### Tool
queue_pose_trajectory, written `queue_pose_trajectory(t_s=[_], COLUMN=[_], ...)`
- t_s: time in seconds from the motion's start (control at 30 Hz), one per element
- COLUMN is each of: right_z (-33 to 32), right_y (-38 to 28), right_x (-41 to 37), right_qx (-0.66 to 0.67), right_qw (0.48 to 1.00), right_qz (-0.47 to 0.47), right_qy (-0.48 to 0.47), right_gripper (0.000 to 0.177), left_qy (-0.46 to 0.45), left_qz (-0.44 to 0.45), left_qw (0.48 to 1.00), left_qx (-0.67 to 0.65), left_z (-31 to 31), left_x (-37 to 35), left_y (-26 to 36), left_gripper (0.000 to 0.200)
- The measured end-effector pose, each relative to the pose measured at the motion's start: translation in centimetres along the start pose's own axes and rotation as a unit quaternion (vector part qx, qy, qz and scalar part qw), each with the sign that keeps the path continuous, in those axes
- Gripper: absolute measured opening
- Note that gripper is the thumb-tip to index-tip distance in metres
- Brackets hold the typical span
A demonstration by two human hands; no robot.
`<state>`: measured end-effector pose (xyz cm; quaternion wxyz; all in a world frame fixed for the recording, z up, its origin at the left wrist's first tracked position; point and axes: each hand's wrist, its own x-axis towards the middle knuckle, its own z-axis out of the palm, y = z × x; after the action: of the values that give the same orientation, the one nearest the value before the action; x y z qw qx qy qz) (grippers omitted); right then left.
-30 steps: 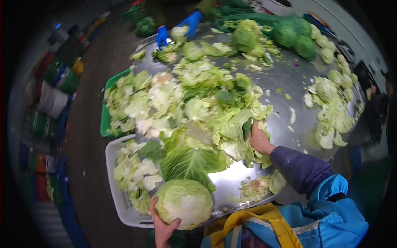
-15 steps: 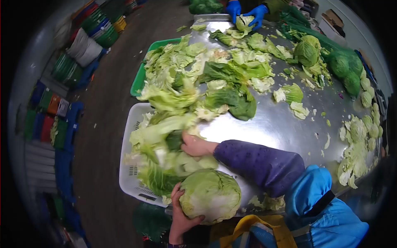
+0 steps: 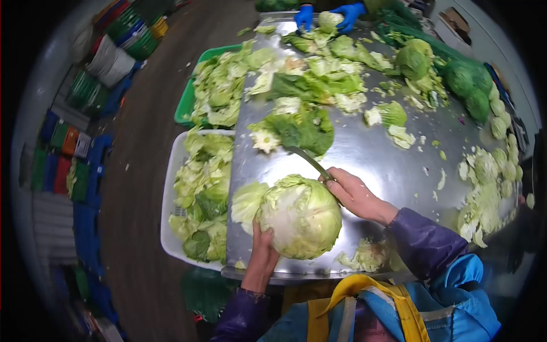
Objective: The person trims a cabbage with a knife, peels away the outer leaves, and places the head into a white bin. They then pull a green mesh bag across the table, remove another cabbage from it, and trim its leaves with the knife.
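Note:
A large pale-green cabbage (image 3: pixel 302 219) rests near the front edge of the steel table. My left hand (image 3: pixel 264 248) is closed around its lower left side. In my right hand (image 3: pixel 358 195) is a knife (image 3: pixel 312 162) with a narrow curved blade pointing up and left, clear of the cabbage; the fingers also rest by the cabbage's upper right side. One loose leaf (image 3: pixel 246 204) lies partly behind the cabbage at its left. Trimmed leaves (image 3: pixel 307 128) lie beyond the blade.
A white basket (image 3: pixel 168 228) and a green crate (image 3: pixel 185 108), both full of leaves, stand along the left edge of the steel table (image 3: pixel 370 154). Across it, a co-worker's blue-gloved hands (image 3: pixel 347 16) hold another cabbage. Net-bagged cabbages (image 3: pixel 467 85) lie at right.
My right hand has come back from the leaves over the basket and now shows a knife. Leaves have dropped into the basket. The cabbage has moved up and right with my left hand.

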<state>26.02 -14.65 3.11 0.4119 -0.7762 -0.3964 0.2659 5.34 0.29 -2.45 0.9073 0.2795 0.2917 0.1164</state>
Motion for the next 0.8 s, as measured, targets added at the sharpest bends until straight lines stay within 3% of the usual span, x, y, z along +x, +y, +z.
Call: queue_pose_trajectory(t_s=[0.13, 0.2, 0.33, 0.43, 0.67, 0.73, 0.8], right_z=[-1.3, -1.3, -0.8, -1.0, 1.5, 0.9, 1.1], right_y=[0.8, 1.5, 2.8, 1.0, -0.4, 1.0, 8.0], right_x=[-4.5, -6.1, -8.6, -11.1, -13.2, -12.3, -12.0], right_qx=[-0.045, 0.004, -0.047, -0.077, -0.131, -0.107, -0.114], right_qw=[0.996, 0.993, 0.98, 0.974, 0.974, 0.952, 0.936], right_qz=[0.053, 0.075, 0.009, 0.022, 0.027, 0.173, 0.183], right_qy=[0.06, 0.094, 0.192, 0.21, 0.185, 0.227, 0.278], right_gripper=[0.019, 0.021, 0.034, 0.041, 0.045, 0.041, 0.038], left_qy=[-0.046, -0.061, -0.059, -0.062, -0.052, -0.025, -0.032], left_qz=[0.023, 0.04, 0.071, 0.124, 0.141, 0.139, 0.158], left_qw=[0.992, 0.971, 0.941, 0.901, 0.895, 0.901, 0.872], left_qx=[0.119, 0.229, 0.327, 0.41, 0.42, 0.409, 0.463], left_z=[4.4, 5.7, 8.3, 7.5, 7.6, 7.9, 7.8], left_x=[0.4, 0.6, -0.4, 0.2, 1.0, 0.8, 0.1], left_y=[0.5, 0.8, -0.1, -1.5, -2.3, -2.5, -2.6], left_gripper=[0.074, 0.074, 0.074, 0.075, 0.076, 0.076, 0.077])
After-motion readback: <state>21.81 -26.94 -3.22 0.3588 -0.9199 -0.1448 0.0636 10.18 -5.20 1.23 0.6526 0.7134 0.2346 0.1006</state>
